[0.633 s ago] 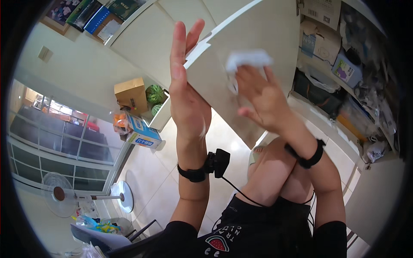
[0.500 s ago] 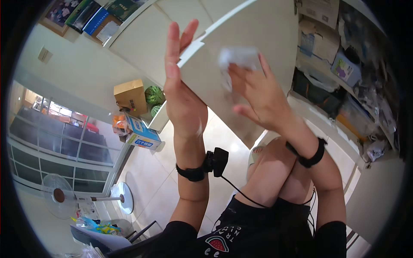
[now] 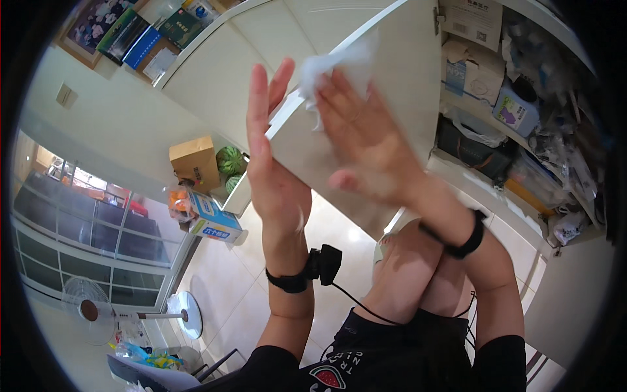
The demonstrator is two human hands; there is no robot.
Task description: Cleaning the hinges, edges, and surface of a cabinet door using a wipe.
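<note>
A cream cabinet door (image 3: 405, 72) stands swung out in front of me. My left hand (image 3: 279, 173) is upright along the door's free edge, its fingers stretched and apart, the palm side against the edge. My right hand (image 3: 369, 134) lies over the door's inner face with a crumpled white cloth (image 3: 336, 62) under its fingers. Cloth and hand are blurred by motion, and whether the cloth is paper or fabric I cannot tell. The cloth reaches up to the door's edge, close to the left fingertips. Both wrists wear black straps.
Right of the door, open shelves hold cardboard boxes (image 3: 473, 72), a blue-grey bottle (image 3: 516, 108) and a dark bag (image 3: 470, 144). At left are a paper bag (image 3: 194, 163), watermelons (image 3: 230, 160), a blue-and-white carton (image 3: 214, 215) and a standing fan (image 3: 89, 309). My bent knees (image 3: 411, 268) are below the door.
My right hand and the white cloth have moved left across the door's face to its free edge. The left hand stays at the edge, appearing slightly lower in view.
</note>
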